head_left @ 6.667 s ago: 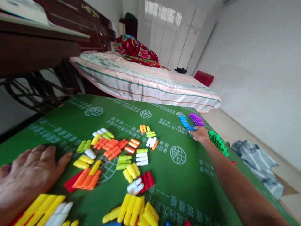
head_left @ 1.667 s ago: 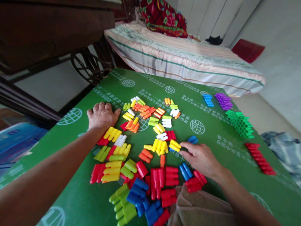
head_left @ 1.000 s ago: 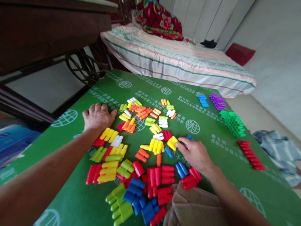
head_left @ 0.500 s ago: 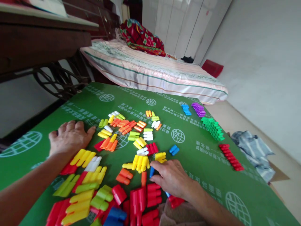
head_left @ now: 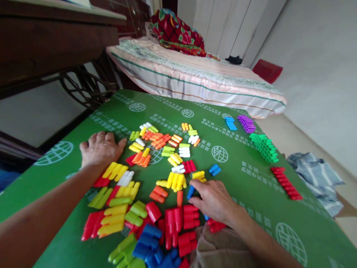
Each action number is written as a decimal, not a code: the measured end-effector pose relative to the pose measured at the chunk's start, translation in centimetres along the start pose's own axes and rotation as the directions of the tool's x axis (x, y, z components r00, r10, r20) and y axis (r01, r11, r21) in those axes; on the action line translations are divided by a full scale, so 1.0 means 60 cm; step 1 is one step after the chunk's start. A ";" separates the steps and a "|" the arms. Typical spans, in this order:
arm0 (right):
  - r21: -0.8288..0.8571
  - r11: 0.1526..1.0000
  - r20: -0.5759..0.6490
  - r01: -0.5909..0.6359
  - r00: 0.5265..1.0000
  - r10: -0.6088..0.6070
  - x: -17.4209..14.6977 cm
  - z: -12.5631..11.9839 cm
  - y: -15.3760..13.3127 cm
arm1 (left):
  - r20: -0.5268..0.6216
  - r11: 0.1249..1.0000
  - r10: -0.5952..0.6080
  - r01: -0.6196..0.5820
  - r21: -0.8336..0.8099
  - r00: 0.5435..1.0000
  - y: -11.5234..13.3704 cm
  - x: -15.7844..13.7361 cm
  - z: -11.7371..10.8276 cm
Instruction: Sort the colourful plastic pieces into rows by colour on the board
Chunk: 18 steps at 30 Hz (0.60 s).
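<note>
My left hand (head_left: 102, 149) lies flat on the green board (head_left: 111, 115), palm down and fingers apart, holding nothing. Beside its wrist are yellow joined plastic blocks (head_left: 115, 171). My right hand (head_left: 213, 199) rests at the right side of the pile, with a small blue plastic block (head_left: 191, 192) between thumb and index fingertip. Yellow blocks (head_left: 176, 181) lie just left of those fingertips, and an orange block (head_left: 180, 198) sits near the thumb. Red blocks (head_left: 191, 216) and dark blue blocks (head_left: 149, 238) are heaped closer to me. The right palm hides part of the board.
Along the right edge lie blue (head_left: 230, 123), purple (head_left: 246, 123), green (head_left: 263, 147) and red (head_left: 286, 183) joined rows. A brown cloth (head_left: 223, 247) is at the near edge. Beyond the board stand a bed (head_left: 195, 85) and a dark wooden table (head_left: 55, 33).
The camera view has shifted, so the whole scene sits further right and slightly higher, with more near blocks showing. Both hands keep their places on the board.
</note>
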State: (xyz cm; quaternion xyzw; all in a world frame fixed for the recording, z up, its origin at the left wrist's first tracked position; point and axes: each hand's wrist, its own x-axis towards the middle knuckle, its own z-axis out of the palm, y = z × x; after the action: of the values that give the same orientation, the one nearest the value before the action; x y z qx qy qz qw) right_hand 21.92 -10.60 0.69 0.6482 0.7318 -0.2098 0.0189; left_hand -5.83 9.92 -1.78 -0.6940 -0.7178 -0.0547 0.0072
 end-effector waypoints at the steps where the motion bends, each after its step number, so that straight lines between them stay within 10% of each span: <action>1: -0.001 1.000 0.003 0.003 1.000 -0.003 -0.002 -0.001 0.002 | -0.001 1.000 0.002 -0.002 0.005 1.000 0.001 -0.001 0.001; 18: 0.154 0.988 0.013 0.011 1.000 -0.013 -0.016 -0.017 0.039 | -0.040 1.000 0.016 -0.017 -0.024 0.999 0.003 -0.006 0.008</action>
State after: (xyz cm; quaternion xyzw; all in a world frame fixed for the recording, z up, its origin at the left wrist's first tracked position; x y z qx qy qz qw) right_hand 24.54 -11.01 1.24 0.6417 0.7172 -0.2705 -0.0274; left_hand -5.58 9.58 -2.26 -0.6987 -0.7111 -0.0773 0.0135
